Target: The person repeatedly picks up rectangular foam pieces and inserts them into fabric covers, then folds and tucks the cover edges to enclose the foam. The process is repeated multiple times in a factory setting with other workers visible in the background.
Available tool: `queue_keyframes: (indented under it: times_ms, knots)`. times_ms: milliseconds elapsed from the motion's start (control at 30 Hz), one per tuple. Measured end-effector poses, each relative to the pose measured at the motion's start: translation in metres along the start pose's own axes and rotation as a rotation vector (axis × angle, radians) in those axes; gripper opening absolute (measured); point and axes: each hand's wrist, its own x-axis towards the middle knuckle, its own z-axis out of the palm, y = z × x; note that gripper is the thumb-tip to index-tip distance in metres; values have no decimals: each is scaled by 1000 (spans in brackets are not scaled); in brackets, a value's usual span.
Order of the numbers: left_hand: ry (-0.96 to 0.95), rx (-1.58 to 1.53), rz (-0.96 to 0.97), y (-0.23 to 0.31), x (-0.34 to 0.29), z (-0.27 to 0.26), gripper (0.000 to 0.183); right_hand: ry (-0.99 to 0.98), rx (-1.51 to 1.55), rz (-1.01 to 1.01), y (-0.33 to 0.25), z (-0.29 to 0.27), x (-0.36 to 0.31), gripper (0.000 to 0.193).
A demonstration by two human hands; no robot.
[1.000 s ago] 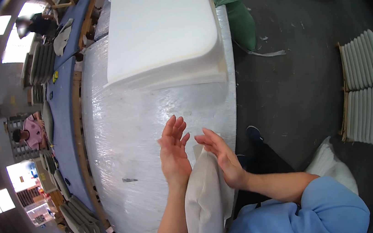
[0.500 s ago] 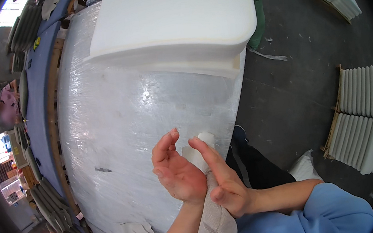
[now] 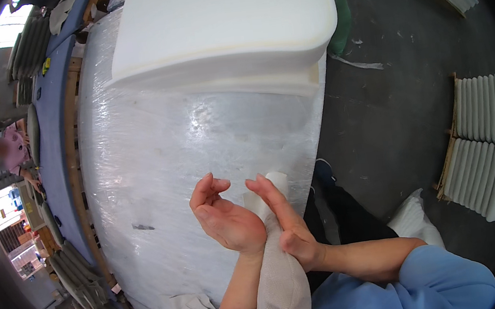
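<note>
At the left edge of the frame, a person in pink (image 3: 14, 149) is beside a blue worktop (image 3: 54, 137). Right of that, a plastic-wrapped worktop (image 3: 151, 165) fills the middle. The left hand (image 3: 230, 220) is palm up, its grip loosely curled, fingers and thumb apart. At lower middle, a beige cloth cover (image 3: 281, 282) sits between the left wrist and the right hand (image 3: 289, 229), whose grip is unclosed, fingers nearly straight. Pale cushions (image 3: 481, 155) stand far right.

Here's the beige fabric piece (image 3: 281, 279), bulging low, narrowing between left hand (image 3: 236, 224) and right hand (image 3: 289, 229), white end (image 3: 278, 181) beyond!
</note>
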Motion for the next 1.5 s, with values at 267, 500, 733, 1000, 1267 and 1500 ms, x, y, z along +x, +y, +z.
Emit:
queue_keyframes:
  times_ms: [267,500,733,1000,1267,1500]
  knots:
    - [-128,-75,1,10,15,12,54,-19,216,59,-2,-19,15,111]
    - [99,-138,68,16,14,9,52,-64,-134,-185,-5,1,15,104]
    - [-145,-217,63,36,32,-6,63,28,-103,-62,-7,-24,-20,100]
    - [-436,-169,-163,57,-29,-29,101,-36,-261,-163,-27,13,-3,113]
    - [-501,-195,-260,85,-12,-37,101,5,-274,-126,-48,-22,-57,107]
    - [-640,-94,-271,75,-31,-41,100,-49,-280,-204,-60,12,7,107]
